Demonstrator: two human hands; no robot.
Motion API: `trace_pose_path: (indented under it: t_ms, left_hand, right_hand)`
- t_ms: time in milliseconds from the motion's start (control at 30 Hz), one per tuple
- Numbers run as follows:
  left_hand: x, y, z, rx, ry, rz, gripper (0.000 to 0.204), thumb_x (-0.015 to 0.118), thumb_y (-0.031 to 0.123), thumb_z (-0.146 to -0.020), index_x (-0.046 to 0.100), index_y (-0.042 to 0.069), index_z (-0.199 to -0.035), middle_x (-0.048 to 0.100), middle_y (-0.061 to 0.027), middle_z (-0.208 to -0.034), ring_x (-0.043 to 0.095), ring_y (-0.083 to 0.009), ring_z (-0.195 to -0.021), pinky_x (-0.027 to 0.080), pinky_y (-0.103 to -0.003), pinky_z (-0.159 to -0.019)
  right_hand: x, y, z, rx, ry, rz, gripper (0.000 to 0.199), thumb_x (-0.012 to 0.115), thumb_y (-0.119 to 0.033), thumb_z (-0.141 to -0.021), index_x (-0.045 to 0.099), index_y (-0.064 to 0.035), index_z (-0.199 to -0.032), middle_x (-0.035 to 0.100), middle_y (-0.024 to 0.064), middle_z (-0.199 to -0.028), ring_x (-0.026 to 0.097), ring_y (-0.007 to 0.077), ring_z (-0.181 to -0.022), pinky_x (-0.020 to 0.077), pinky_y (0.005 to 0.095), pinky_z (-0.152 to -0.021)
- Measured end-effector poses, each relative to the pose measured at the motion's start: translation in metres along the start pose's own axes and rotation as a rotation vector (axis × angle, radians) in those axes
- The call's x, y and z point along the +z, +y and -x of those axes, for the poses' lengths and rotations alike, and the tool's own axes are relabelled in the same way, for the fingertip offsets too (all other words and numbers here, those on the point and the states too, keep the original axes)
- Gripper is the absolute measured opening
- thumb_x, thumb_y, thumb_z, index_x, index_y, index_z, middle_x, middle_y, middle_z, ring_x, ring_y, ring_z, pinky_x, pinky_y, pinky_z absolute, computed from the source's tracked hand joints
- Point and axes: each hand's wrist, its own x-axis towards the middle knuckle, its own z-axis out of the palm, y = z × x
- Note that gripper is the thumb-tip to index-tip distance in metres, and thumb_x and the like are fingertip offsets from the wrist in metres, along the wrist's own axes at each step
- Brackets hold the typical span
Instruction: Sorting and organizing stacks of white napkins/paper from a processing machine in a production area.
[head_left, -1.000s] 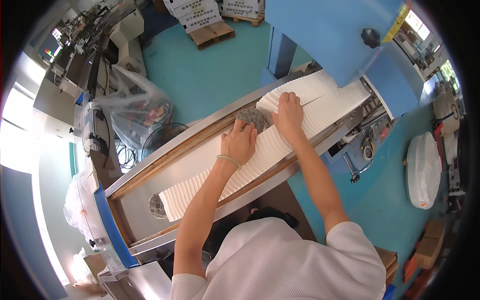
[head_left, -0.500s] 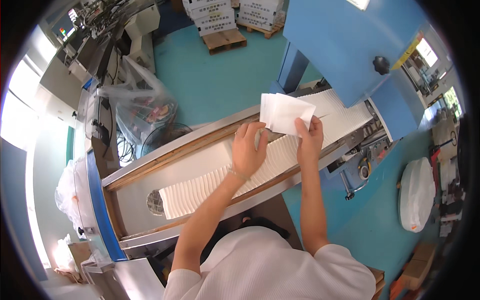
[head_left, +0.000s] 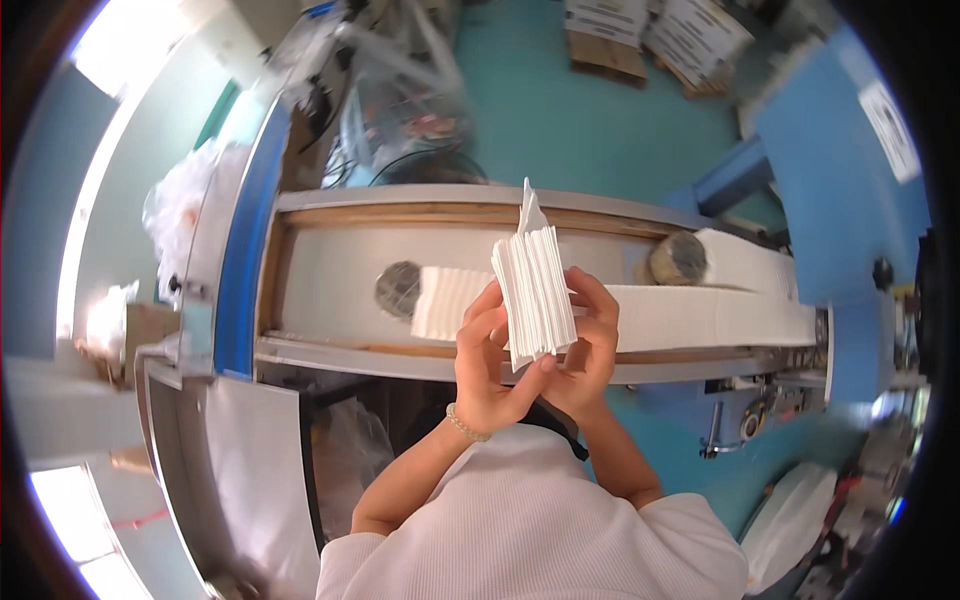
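A stack of thin, folded white paper pieces (head_left: 537,290) stands on edge between my two hands, above the middle of a long trough (head_left: 345,245). My left hand (head_left: 488,372) grips its left side, thumb at the lower edge. My right hand (head_left: 590,352) closes round the right side. One piece sticks up past the top of the stack. Below, a row of similar white pieces (head_left: 700,318) lies along the trough, partly hidden by my hands. A round, grey, wrapped block (head_left: 399,290) sits at the row's left end. Another round block (head_left: 680,260) stands before a second row at right.
Metal rails edge the trough, which runs to a blue machine (head_left: 840,130) at right. A blue bar (head_left: 250,230) crosses its left end. Beyond the far rail are a clear plastic bag (head_left: 410,110) and a black fan (head_left: 430,168). Stacked cartons (head_left: 605,22) rest on pallets farther back.
My view has turned, so the trough now lies level. The few fanned sheets in my right hand have given way to a thick stack held by both hands, and my left hand has closed on it.
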Motion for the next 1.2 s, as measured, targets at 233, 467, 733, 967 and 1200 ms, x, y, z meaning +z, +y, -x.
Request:
trace_pose_path:
  t_ms: [233, 467, 733, 967, 1200]
  left_hand:
    - [-0.104, 0.043, 0.043, 0.029, 0.196, -0.098, 0.054, 0.065, 0.005, -0.085, 0.042, 0.001, -0.134, 0.032, -0.0304, -0.147, 0.041, -0.0372, -0.134, 0.042, -0.046, -0.104]
    - [-0.183, 0.097, 0.103, -0.267, 0.621, -0.177, 0.046, 0.055, 0.0, -0.095, 0.041, -0.005, -0.138, 0.044, -0.0175, -0.142, 0.051, -0.0218, -0.124, 0.045, -0.035, -0.1]
    - [-0.295, 0.148, 0.188, -0.557, 1.186, -0.092, 0.038, 0.062, 0.019, -0.096, 0.052, 0.001, -0.128, 0.066, -0.0055, -0.104, 0.061, -0.0087, -0.094, 0.049, -0.023, -0.08]
    - [-0.342, 0.188, 0.264, -0.582, 1.58, 0.048, 0.035, 0.062, 0.029, -0.095, 0.066, -0.001, -0.113, 0.066, -0.0035, -0.096, 0.06, -0.0097, -0.087, 0.049, -0.026, -0.076]
    - [-0.358, 0.215, 0.302, -0.399, 1.901, 0.176, 0.032, 0.063, 0.027, -0.093, 0.066, -0.002, -0.108, 0.065, -0.0027, -0.091, 0.061, -0.0111, -0.084, 0.049, -0.026, -0.076]
  right_hand:
    - [0.084, -0.029, 0.01, 0.174, -0.431, -0.51, 0.051, 0.071, -0.02, -0.084, 0.045, -0.0007, -0.123, 0.043, 0.0268, -0.139, 0.045, 0.0359, -0.129, 0.0366, 0.0452, -0.106]
    - [0.195, -0.064, 0.022, 0.393, -0.733, -0.438, 0.035, 0.067, -0.012, -0.087, 0.057, 0.0013, -0.118, 0.061, 0.015, -0.123, 0.063, 0.0217, -0.102, 0.0503, 0.0315, -0.086]
    - [0.353, -0.095, 0.099, 1.019, -1.123, -0.508, 0.031, 0.068, -0.021, -0.091, 0.065, 0.0024, -0.111, 0.069, 0.0091, -0.099, 0.064, 0.0111, -0.088, 0.051, 0.0255, -0.077]
    - [0.434, -0.126, 0.17, 0.989, -1.451, -0.467, 0.029, 0.064, -0.022, -0.093, 0.071, 0.0023, -0.107, 0.07, 0.0029, -0.091, 0.061, 0.0072, -0.082, 0.0484, 0.0225, -0.074]
    - [0.482, -0.162, 0.223, 0.775, -1.604, -0.484, 0.03, 0.06, -0.025, -0.094, 0.07, 0.003, -0.099, 0.067, 0.0025, -0.081, 0.057, 0.0071, -0.075, 0.0462, 0.0231, -0.068]
